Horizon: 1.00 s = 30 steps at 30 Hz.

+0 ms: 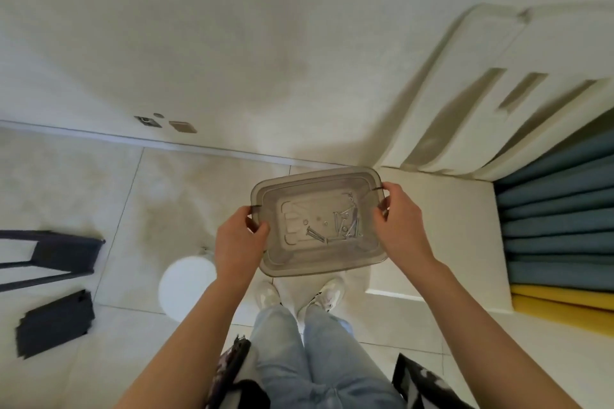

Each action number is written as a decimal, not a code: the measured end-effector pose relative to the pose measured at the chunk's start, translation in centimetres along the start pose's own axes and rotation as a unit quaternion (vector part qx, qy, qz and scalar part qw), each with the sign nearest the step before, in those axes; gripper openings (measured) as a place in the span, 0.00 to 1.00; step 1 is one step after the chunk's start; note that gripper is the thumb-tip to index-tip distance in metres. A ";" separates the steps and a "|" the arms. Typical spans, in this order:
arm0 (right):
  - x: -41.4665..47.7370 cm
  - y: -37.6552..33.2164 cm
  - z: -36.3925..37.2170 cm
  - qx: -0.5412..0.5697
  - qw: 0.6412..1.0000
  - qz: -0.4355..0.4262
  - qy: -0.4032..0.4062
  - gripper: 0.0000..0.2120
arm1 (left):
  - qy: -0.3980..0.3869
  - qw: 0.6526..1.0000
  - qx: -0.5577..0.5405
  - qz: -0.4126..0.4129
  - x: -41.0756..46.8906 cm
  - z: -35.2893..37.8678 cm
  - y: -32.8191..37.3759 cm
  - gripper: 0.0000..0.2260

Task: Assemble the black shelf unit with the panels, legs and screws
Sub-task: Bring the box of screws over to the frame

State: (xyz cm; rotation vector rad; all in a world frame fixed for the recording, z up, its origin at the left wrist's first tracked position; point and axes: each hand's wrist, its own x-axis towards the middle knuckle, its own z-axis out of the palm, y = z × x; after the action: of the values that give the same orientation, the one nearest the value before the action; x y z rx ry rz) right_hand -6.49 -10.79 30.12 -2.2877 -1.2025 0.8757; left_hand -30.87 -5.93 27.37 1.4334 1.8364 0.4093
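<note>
White stool (186, 285) on tiled floor (66, 176); blue curtain (558, 226) right.

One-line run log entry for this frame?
phase: fetching hardware | left hand: grips bin handle | right hand: grips opposite handle | screws: loose in bin | panels: on floor

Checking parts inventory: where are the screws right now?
In the head view, the screws lie loose in the clear tray, held between left hand and right hand.

Bare forearms, no sleeves; light blue jeans (312, 359), white sneakers (299, 295), and a black-and-white patterned top (232, 372) at the near edge.
</note>
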 end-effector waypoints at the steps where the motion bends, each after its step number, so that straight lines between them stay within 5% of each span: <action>1: -0.3 -1.1 0.7 -0.005 1.000 -0.006 -0.008 0.20 | 0.007 1.000 -0.004 -0.002 0.0 -1.0 -0.9 0.11; 7: -1.5 -7.4 5.2 -0.034 0.997 -0.054 -0.052 0.18 | 0.043 0.999 0.024 -0.006 0.7 -7.1 -5.8 0.01; 22: -0.1 -21.1 16.0 -0.124 0.968 -0.179 -0.128 0.15 | 0.101 0.988 0.005 -0.113 3.9 -17.9 -15.3 0.02; 30: 5.0 -28.3 20.4 -0.129 0.938 -0.250 -0.203 0.24 | 0.143 0.969 -0.023 -0.202 8.4 -20.8 -17.0 0.06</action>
State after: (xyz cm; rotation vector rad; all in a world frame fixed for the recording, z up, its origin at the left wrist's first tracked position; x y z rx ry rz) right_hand -34.86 10.14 30.90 -1.8711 -2.0732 1.0616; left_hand -58.24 0.44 26.94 0.9685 2.2721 0.4634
